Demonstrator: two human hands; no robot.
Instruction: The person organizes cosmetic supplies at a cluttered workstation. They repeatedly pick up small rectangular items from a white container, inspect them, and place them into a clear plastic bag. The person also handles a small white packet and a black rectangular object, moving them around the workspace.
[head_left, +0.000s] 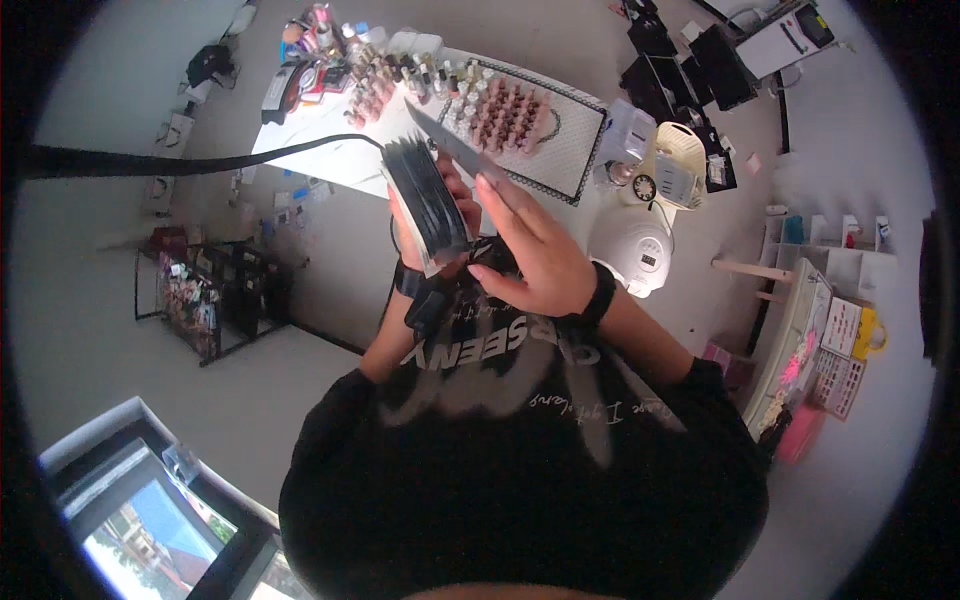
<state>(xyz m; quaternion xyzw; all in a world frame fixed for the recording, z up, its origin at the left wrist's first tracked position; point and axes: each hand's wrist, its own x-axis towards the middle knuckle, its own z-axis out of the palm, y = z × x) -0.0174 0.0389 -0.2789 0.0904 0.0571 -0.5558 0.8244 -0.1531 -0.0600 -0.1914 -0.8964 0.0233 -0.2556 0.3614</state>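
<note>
My left hand (403, 234) grips a thick stack of thin dark sheets (427, 199) with a pale outer edge. Its fingers wrap around the far side, and the sheets' upper ends fan apart. Close beside it on the right, a long, flat grey strip (457, 150) with a pointed end slants up and left. The fingers of my right hand (544, 259) lie along the strip's lower end and appear to hold it, the thumb standing apart. Whether the strip touches the stack cannot be made out. Both hands are above the near edge of a white table (337, 161).
Many small bottles (510, 116) stand on a lace-edged mat (559, 169). A white nail lamp (634, 247) and a cream basket (679, 135) are at the right. A black cable or arm (247, 159) crosses from the left. A black-framed rack (202, 300) stands at floor left.
</note>
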